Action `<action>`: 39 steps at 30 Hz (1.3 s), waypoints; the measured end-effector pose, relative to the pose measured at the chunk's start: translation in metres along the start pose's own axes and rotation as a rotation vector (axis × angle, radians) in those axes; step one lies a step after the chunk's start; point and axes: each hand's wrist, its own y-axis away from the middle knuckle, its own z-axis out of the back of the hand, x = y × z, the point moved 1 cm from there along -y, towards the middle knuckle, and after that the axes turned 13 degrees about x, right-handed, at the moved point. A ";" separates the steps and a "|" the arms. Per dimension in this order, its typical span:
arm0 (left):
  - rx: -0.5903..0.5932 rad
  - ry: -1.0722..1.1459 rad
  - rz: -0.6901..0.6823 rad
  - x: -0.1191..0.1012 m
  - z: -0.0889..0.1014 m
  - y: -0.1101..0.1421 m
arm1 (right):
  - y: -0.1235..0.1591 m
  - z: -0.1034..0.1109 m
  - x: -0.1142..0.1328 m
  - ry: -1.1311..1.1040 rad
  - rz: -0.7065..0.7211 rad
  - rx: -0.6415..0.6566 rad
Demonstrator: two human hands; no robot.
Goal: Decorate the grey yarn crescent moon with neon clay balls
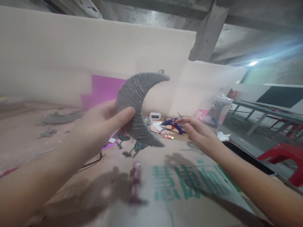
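Note:
My left hand is closed round the outer curve of a crescent moon wrapped in grey yarn, thumb on the near face. The moon is raised above the table, with a small loop at its upper tip. Small teal and grey pieces show beneath the moon; whether they hang from it I cannot tell. To the right, my right hand pinches a thin pointed tool, tip upward, apart from the moon. Its exact kind is not clear.
Behind the hands lie a blue glue gun, coloured beads and a small digital display. A clear plastic jar stands right. Green lettering marks the table covering. A blurred purplish object stands in front; a red stool is far right.

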 end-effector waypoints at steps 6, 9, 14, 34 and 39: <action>0.221 0.160 0.202 0.010 -0.045 0.011 | -0.012 -0.007 -0.112 0.392 -0.177 0.141; 0.312 0.288 0.410 0.051 -0.073 0.013 | -0.008 -0.013 -0.138 0.456 -0.214 0.196; 0.332 0.291 0.456 0.106 -0.083 0.015 | -0.001 -0.015 -0.147 0.557 -0.231 0.221; 0.425 -0.691 0.130 0.099 -0.081 0.023 | -0.072 -0.017 -0.146 0.202 -0.329 0.197; 0.479 -0.629 0.051 0.101 -0.080 0.021 | -0.088 -0.028 -0.143 0.161 -0.371 0.223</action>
